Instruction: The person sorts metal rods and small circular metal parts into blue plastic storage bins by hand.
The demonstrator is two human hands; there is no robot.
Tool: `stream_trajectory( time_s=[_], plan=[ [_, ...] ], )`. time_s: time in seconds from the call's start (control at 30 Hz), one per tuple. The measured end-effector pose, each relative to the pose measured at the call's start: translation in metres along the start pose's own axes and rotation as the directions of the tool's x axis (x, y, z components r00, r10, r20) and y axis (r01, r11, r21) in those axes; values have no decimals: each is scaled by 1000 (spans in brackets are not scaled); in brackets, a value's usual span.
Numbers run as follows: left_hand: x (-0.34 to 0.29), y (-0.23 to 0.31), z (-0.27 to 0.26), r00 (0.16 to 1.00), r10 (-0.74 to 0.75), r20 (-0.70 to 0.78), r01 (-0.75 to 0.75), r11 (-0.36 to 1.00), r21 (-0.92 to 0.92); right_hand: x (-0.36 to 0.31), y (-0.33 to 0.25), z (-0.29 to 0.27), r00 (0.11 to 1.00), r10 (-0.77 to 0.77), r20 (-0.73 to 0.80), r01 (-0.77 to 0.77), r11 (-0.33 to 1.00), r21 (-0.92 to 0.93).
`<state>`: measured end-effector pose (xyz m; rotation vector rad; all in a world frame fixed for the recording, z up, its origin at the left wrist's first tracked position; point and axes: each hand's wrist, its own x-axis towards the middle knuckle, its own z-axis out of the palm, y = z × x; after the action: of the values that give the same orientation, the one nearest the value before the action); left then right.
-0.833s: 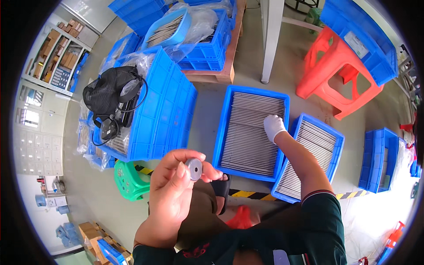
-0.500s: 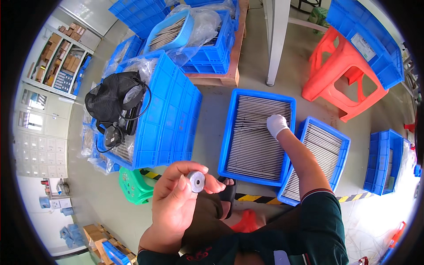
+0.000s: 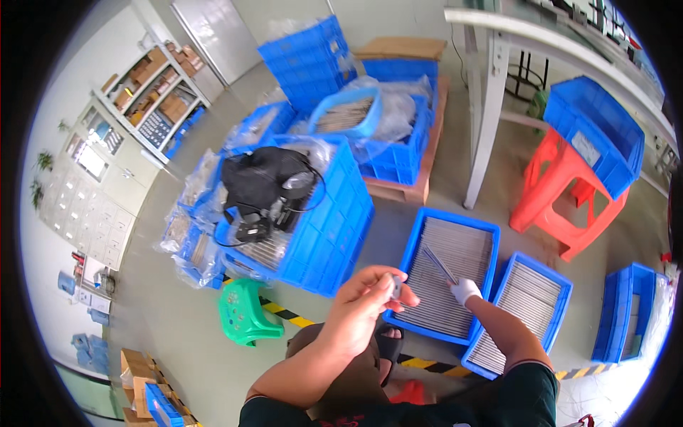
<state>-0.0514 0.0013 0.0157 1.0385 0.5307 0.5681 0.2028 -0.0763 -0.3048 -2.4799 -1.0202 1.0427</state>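
My bare left hand [image 3: 364, 302] pinches a small round metal ring [image 3: 396, 287] between thumb and fingertips; in the earlier frame a hole shows in its middle. In a white glove, my right hand [image 3: 466, 290] is closed on the lower end of a few slim metal rods [image 3: 440, 264], which slant up to the left. They are over a blue crate [image 3: 491, 226], where many similar rods lie side by side in a layer. A second blue crate of rods [image 3: 562, 288] stands to its right, close against it.
Stacked blue crates [image 3: 324, 249] with a black cap [image 3: 260, 174] on top stand left. A green stool [image 3: 245, 313] is near them. At right, a red stool [image 3: 569, 192] carries a blue bin [image 3: 594, 135]; a white table leg [image 3: 487, 128] rises behind the rod crates.
The view has shifted, so the scene sits lower and further right. My right hand has lifted several rods to a slant from the layer. My left hand still pinches the ring, now turned more edge-on.
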Motion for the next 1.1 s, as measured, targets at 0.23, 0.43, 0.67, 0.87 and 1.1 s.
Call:
stream_trajectory(
  time_s=[0.23,0.43,0.67,0.87,1.1],
  plan=[
    [8,-4,14,998,30,57,-28,999,-24,-66,-26,-68,971,-82,-227,99,993,64],
    [14,5,12,982,182,-39,-185,977,-106,-166,-79,-163,890,-199,-411,302,931,203],
    [28,-12,36,958,285,-42,-283,958,38,-288,-68,-193,686,-289,-668,419,907,38],
    [25,-23,47,958,53,281,-64,997,32,-327,-47,-170,554,-364,-749,366,914,-174],
    [34,-28,46,919,-63,389,5,989,148,-335,-41,-174,557,-351,-753,283,932,-225]
  ],
)
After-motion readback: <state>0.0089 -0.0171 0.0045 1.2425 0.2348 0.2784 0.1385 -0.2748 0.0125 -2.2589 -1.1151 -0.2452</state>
